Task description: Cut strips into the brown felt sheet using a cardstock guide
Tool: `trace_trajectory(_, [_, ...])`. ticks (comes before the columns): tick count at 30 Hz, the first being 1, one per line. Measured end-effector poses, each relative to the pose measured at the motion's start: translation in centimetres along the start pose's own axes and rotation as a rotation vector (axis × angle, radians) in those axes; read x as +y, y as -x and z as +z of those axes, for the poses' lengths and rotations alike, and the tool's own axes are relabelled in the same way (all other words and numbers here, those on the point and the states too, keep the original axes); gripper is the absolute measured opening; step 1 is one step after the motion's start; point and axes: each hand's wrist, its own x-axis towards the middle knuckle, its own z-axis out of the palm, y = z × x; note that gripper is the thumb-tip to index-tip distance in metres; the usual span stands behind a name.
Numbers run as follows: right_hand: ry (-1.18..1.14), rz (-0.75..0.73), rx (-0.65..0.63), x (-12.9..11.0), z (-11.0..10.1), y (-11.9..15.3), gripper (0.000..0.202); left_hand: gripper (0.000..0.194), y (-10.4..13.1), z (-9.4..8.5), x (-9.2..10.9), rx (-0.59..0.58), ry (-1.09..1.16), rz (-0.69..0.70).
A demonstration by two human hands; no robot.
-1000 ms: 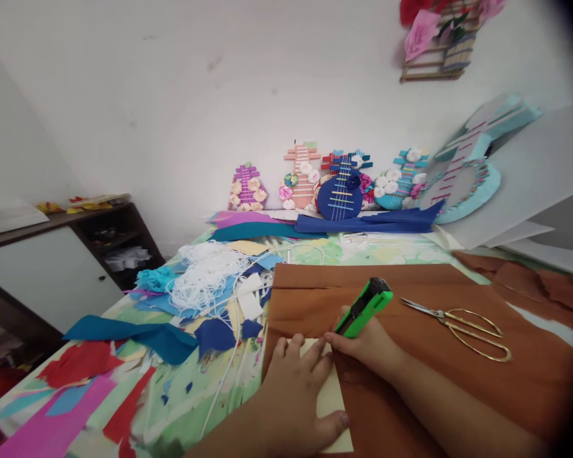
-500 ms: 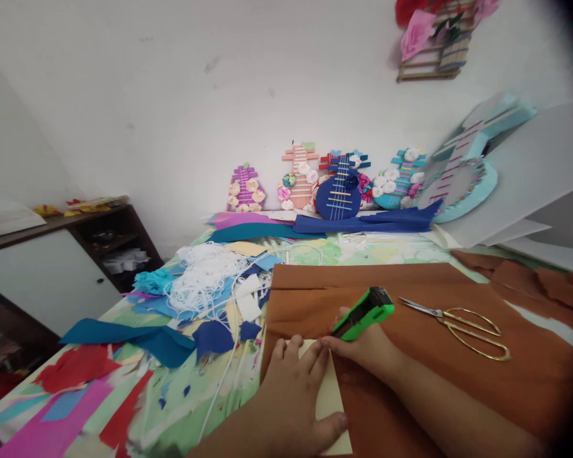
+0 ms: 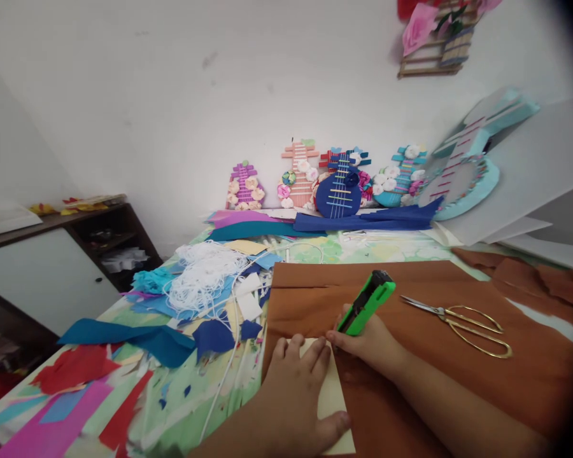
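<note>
My left hand point(image 3: 296, 388) lies flat with fingers spread, pressing a cream card strip point(image 3: 335, 397) onto a large brown sheet point(image 3: 401, 273). My right hand point(image 3: 377, 348) is closed round a green and black utility knife point(image 3: 368, 303), held tilted at the card's upper right corner. The knife's tip is hidden behind my fingers. To the right of that hand, gold-handled scissors point(image 3: 458, 323) rest on the brown sheet, blades slightly apart.
White cord point(image 3: 205, 273) and coloured scraps point(image 3: 124, 340) cover the table's left side. Small decorated paper lutes point(image 3: 339, 191) lean along the wall. A larger light-blue lute point(image 3: 477, 172) and grey sheets point(image 3: 535, 184) stand at the right. A low cabinet point(image 3: 52, 273) is at left.
The utility knife has turned more upright, and my right hand has shifted slightly right with it. My left hand stays flat on the card.
</note>
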Motion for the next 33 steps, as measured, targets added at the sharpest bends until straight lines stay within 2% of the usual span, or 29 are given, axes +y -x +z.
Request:
trace_trajectory(12, [-0.003, -0.067, 0.008, -0.7, -0.2, 0.3, 0.026, 0.074, 0.0, 0.1, 0.0, 0.021, -0.006, -0.004])
trace_trajectory(18, [0.041, -0.011, -0.039, -1.1, -0.1, 0.5, 0.027, 0.074, 0.0, 0.1, 0.1, 0.005, -0.003, -0.018])
trace_trajectory(25, [0.048, -0.051, -0.059, -1.3, 0.1, 0.5, 0.029, 0.073, -0.1, 0.0, 0.2, 0.008, -0.004, -0.014])
trace_trajectory(29, [-0.039, -0.015, -0.002, -0.9, -0.2, 0.4, 0.028, 0.074, -0.1, -0.1, 0.2, 0.000, -0.010, -0.018])
trace_trajectory(33, [-0.054, 0.048, -0.058, -0.9, -0.1, 0.4, 0.028, 0.075, -0.1, 0.0, 0.2, -0.017, -0.015, -0.026])
